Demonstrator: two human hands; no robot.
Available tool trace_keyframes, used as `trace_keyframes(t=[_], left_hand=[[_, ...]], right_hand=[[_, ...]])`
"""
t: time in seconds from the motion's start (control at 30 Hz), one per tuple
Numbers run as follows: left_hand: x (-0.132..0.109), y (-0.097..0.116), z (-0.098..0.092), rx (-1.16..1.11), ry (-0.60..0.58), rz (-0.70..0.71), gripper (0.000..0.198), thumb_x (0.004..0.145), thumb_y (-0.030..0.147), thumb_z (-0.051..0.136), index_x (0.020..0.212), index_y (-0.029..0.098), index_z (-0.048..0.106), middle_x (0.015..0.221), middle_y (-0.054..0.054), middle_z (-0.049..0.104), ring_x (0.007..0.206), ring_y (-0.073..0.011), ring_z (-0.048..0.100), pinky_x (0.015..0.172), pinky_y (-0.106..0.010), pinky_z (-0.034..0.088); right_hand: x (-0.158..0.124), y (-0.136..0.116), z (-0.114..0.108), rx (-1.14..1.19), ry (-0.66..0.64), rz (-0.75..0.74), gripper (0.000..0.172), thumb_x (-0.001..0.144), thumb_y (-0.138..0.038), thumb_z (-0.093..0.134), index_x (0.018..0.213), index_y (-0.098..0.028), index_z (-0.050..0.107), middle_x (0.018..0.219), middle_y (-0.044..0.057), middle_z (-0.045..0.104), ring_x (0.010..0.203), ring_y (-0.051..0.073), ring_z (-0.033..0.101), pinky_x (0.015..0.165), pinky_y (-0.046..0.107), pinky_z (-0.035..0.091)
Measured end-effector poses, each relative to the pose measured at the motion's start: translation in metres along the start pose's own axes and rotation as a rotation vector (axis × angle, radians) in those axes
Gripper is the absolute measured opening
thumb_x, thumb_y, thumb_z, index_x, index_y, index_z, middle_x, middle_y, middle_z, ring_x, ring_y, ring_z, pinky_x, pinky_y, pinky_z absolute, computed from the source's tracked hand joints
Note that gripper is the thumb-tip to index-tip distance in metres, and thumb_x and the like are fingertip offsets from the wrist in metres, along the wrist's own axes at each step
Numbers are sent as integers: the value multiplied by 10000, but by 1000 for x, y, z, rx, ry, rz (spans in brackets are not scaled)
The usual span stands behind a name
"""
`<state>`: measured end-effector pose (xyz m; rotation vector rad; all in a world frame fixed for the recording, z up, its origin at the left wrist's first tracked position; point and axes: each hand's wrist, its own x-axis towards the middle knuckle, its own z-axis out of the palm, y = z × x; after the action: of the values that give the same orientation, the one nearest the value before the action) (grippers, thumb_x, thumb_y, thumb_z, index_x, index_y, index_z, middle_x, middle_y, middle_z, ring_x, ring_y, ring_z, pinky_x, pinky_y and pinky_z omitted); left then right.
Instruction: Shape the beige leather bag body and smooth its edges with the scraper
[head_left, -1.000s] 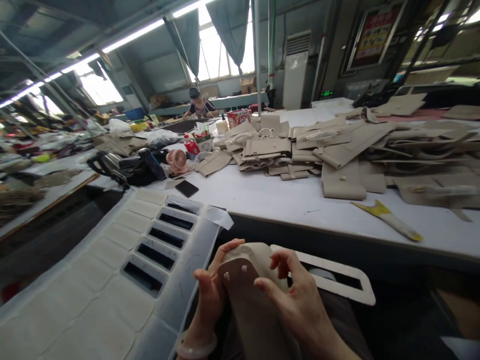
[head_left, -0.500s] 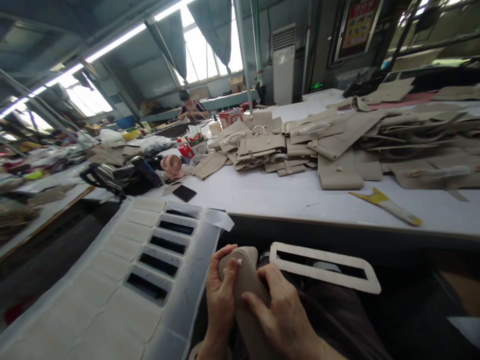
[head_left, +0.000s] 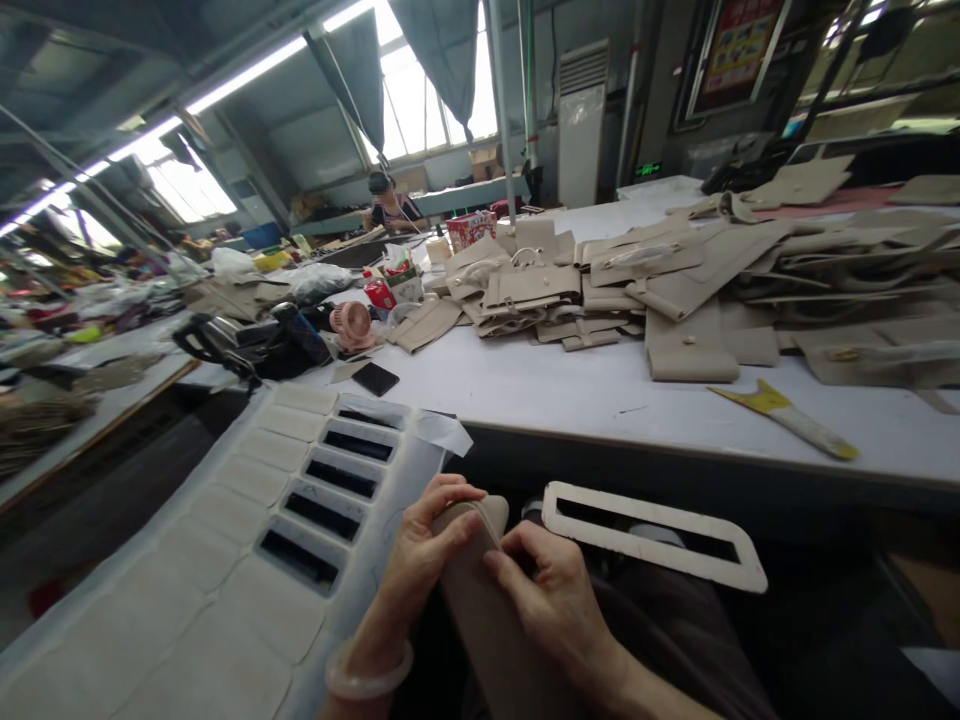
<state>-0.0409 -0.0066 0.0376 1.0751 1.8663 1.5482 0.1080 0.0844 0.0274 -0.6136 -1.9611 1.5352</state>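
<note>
A long beige leather piece (head_left: 480, 610) with a rounded top end lies over my lap. My left hand (head_left: 420, 555) is closed round its top left edge, thumb and fingers curled over the rim. My right hand (head_left: 551, 600) pinches the same end from the right side, fingertips pressed on the folded edge. A pale bangle sits on my left wrist (head_left: 367, 672). Just right of my hands lies a white rectangular frame cutout (head_left: 652, 535) on dark cloth.
A clear sheet with several beige patches and dark slots (head_left: 300, 480) slopes away at left. The white table (head_left: 570, 395) carries a heap of beige bag parts (head_left: 675, 290), a yellow-tipped scraper (head_left: 787, 418), a pink fan (head_left: 351, 322) and a black card (head_left: 375, 378). A person works far behind (head_left: 390, 205).
The rounded end of the piece, earlier facing me with two small studs showing, has been folded and turned edge-on. Both hands have closed tighter on it.
</note>
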Motion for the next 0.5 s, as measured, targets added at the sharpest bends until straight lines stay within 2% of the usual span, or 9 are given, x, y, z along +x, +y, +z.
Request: trace_keyframes(t=[0.07,0.13,0.17,0.2,0.23,0.3,0.37,0.43,0.5], left_hand=[[1,-1,-9,-18,2,-14,208,847,412,702,947,231,730,1251,-35,602,1199,-229,538,1019,-261,384],[-3,-8,-16,-86,86,-103,235,850,422,700,973,224,715,1205,-40,647,1149,-211,570,976,-250,414],[-6,-12,-18,-134,149,-171,275,839,442,709,999,218,707,1123,-41,676,1048,-190,605,892,-236,450],[-11,-17,-21,-189,227,-243,330,813,465,730,1016,207,698,1021,-35,691,918,-165,621,783,-218,469],[-17,-23,-22,-245,318,-306,390,775,489,759,1021,194,689,927,-24,687,800,-140,606,682,-202,461],[-30,-35,-23,-352,516,-390,500,678,524,821,999,170,676,801,-1,652,666,-113,558,573,-186,436],[-45,-44,-21,-413,714,-427,582,582,543,864,975,161,668,761,7,639,640,-117,554,546,-185,451],[-64,-50,-20,-393,849,-451,623,558,569,861,1002,178,667,779,1,655,658,-134,577,535,-187,472],[-86,-52,-22,-272,866,-470,620,610,606,814,1062,202,683,897,-28,697,739,-164,623,561,-194,506]], right_hand=[[0,2,-7,18,-65,-31,291,947,-328,516,744,-172,653,708,24,620,663,166,575,602,265,442],[-9,15,-20,-9,-105,-54,285,971,-391,523,937,-187,720,964,70,686,909,214,641,811,312,525],[-18,27,-28,-41,-103,-46,309,959,-438,555,1089,-206,714,1160,93,662,1093,252,611,958,370,505],[-29,42,-35,-84,-78,-16,426,915,-500,621,1236,-224,665,1336,106,585,1253,294,528,1076,442,437],[-41,59,-42,-112,-55,34,551,878,-552,652,1326,-232,613,1440,115,504,1342,331,446,1123,501,386],[-64,92,-51,-65,-100,183,621,872,-584,641,1392,-254,558,1475,99,471,1378,344,403,1120,519,390],[-77,113,-53,81,-181,325,668,821,-598,689,1372,-238,576,1393,101,558,1320,343,480,1075,458,457],[-76,116,-49,253,-181,443,717,748,-579,760,1331,-198,593,1319,114,615,1257,335,542,1020,391,504],[-64,107,-41,391,-90,519,740,709,-543,796,1314,-179,574,1321,120,610,1221,328,566,953,362,537]])
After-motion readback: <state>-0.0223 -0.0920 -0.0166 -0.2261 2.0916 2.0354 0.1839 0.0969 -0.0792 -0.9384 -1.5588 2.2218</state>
